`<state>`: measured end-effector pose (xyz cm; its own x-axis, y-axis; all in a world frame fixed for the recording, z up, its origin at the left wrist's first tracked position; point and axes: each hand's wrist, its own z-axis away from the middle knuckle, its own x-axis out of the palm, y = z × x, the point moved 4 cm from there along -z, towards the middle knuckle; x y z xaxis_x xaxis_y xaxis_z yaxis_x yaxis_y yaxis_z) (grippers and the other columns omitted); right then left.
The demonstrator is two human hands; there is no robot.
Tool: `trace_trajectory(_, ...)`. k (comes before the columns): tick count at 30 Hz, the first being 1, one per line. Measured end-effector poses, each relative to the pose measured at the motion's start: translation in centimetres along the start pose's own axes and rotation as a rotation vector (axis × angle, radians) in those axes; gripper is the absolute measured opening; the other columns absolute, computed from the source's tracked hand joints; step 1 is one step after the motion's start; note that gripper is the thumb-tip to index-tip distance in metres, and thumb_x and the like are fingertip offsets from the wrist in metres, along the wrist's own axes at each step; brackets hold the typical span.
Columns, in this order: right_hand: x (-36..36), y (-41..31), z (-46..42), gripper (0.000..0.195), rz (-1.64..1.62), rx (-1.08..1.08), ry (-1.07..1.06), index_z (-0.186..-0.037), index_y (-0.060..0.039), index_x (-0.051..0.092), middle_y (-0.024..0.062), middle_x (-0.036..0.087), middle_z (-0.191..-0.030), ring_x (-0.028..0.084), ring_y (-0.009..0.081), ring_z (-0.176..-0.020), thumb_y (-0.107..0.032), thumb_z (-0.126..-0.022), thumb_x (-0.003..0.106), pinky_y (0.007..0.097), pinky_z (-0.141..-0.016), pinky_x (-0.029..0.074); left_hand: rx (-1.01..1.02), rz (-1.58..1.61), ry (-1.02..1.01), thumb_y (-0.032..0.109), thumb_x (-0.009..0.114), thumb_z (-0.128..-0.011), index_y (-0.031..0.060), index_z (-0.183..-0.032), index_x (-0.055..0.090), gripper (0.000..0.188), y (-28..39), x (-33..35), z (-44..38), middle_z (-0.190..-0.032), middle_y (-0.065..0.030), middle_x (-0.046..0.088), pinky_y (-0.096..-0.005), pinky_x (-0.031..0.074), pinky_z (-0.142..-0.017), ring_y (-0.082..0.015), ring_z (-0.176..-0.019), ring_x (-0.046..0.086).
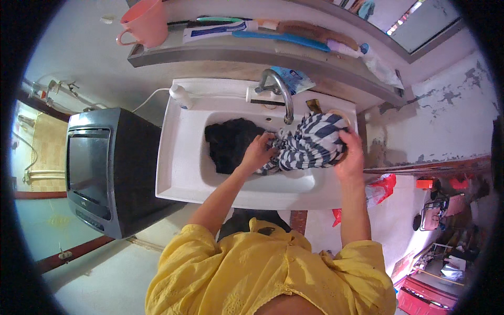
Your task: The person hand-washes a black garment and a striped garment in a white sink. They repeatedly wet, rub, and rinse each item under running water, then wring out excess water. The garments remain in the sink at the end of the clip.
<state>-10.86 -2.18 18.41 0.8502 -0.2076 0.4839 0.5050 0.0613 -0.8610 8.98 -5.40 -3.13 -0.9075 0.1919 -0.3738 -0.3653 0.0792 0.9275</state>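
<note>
A black-and-white patterned cloth is bunched up between my hands over the right side of the white washbasin. My left hand grips its gathered end near the middle of the bowl. My right hand holds the wider, fuller end at the basin's right rim. Dark cloth lies crumpled in the left part of the bowl, beside my left hand. The curved metal faucet arches above the striped cloth at the back. Parts of the cloth under my fingers are hidden.
A shelf above the basin carries a pink mug, a toothpaste tube, a blue toothbrush and combs. On the basin's back ledge are a white bottle and a blue packet. A washing machine stands left.
</note>
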Motion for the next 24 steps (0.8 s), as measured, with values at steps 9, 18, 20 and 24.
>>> trace_trajectory(9, 0.2, -5.4, 0.7, 0.032, 0.119, -0.183, -0.162, -0.123, -0.0045, 0.054, 0.0070, 0.059, -0.119, 0.056, 0.0186, -0.111, -0.019, -0.095, 0.049, 0.0344, -0.096, 0.044, -0.376, 1.117, -0.105, 0.010, 0.054, -0.086, 0.0018, -0.111, 0.059, 0.027, 6.6, 1.2, -0.9, -0.092, -0.0074, 0.066, -0.0287, 0.049, -0.081, -0.0158, -0.090, 0.062)
trace_trajectory(18, -6.5, 12.1, -1.8, 0.039, 0.676, 0.044, -0.361, -0.119, -0.0054, 0.058, 0.0153, 0.051, -0.130, 0.054, 0.0252, -0.113, -0.012, -0.081, 0.065, 0.0328, -0.094, 0.044, 0.077, 0.308, -0.223, 0.011, 0.064, -0.071, -0.0001, -0.094, 0.054, 0.028, 10.9, -2.2, -0.5, -0.077, -0.0133, 0.064, -0.0343, 0.048, -0.066, -0.0217, -0.071, 0.060)
trace_trajectory(20, -9.2, 16.0, -3.2, 0.039, 1.024, -0.156, -0.363, -0.115, -0.0047, 0.060, 0.0170, 0.055, -0.124, 0.057, 0.0257, -0.109, -0.013, -0.078, 0.067, 0.0335, -0.091, 0.045, 0.106, 0.143, -0.436, 0.011, 0.070, -0.073, 0.0007, -0.107, 0.056, 0.038, 12.6, -1.2, -0.6, -0.086, -0.0139, 0.064, -0.0319, 0.049, -0.072, -0.0165, -0.080, 0.060)
trace_trajectory(24, -4.5, 11.3, -3.7, 0.026, 1.083, -0.065, -0.371, -0.101, 0.0028, 0.060, 0.0065, 0.066, -0.091, 0.060, 0.0143, -0.086, -0.001, -0.075, 0.061, 0.0303, -0.076, 0.050, 0.108, 0.213, -0.277, 0.017, 0.078, -0.069, 0.0024, -0.108, 0.057, 0.047, 10.5, -3.2, -0.3, -0.093, -0.0141, 0.065, -0.0333, 0.049, -0.077, -0.0214, -0.083, 0.062)
